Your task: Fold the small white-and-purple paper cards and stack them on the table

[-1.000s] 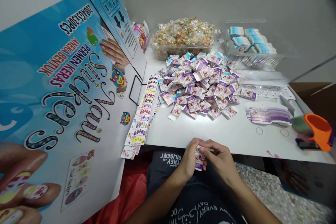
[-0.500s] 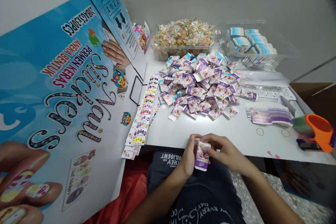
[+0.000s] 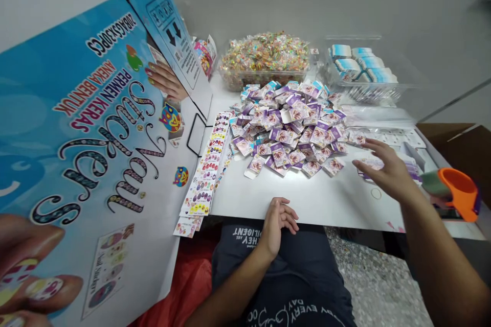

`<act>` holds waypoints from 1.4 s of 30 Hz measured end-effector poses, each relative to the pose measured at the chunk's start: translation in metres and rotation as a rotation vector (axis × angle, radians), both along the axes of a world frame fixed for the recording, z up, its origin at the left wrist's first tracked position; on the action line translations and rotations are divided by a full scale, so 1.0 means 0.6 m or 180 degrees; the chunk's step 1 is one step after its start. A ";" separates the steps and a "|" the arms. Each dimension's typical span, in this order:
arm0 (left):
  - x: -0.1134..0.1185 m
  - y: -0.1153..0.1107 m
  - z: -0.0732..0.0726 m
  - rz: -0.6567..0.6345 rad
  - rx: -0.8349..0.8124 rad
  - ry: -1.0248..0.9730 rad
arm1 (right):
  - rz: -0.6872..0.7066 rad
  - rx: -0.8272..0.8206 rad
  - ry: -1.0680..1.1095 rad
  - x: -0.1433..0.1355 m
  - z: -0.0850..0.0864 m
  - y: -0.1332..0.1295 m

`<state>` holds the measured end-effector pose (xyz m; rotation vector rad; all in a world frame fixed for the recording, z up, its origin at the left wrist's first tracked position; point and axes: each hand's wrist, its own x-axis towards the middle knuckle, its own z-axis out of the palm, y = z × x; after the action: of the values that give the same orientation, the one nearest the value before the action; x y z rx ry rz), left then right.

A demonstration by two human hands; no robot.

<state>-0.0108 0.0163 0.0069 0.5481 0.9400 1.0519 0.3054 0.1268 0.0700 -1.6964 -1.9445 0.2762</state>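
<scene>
My left hand (image 3: 278, 226) rests at the table's front edge over my lap, its fingers loosely curled and apart, with nothing visible in it. My right hand (image 3: 389, 169) reaches out over the right side of the table with thumb and fingers spread. Partly under it lies a row of flattened purple-and-white cartons (image 3: 410, 166). Just beyond its fingertips is a small carton (image 3: 356, 138), at the right end of a large heap of small purple, white and blue cartons (image 3: 291, 127).
Behind the heap stand a clear tub of wrapped candies (image 3: 264, 79) and a clear bin of blue-white card stacks (image 3: 406, 82). Sticker strips (image 3: 207, 173) lie at left beside a tall printed box (image 3: 115, 127). An orange tape dispenser (image 3: 458, 189) and a rubber band (image 3: 376, 193) are at right.
The small carton held between both hands is no longer in them. My right hand has moved right and forward to the flattened cartons; my left hand has stayed near the table edge.
</scene>
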 end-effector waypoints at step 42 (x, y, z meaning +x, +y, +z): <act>0.004 0.004 -0.003 -0.0295 0.0021 0.0336 | 0.0753 -0.0045 -0.0973 0.145 -0.066 0.001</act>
<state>-0.0086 0.0185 0.0050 0.6518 0.9946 0.9503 0.3927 0.1272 0.0305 -1.5911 -2.3773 0.1208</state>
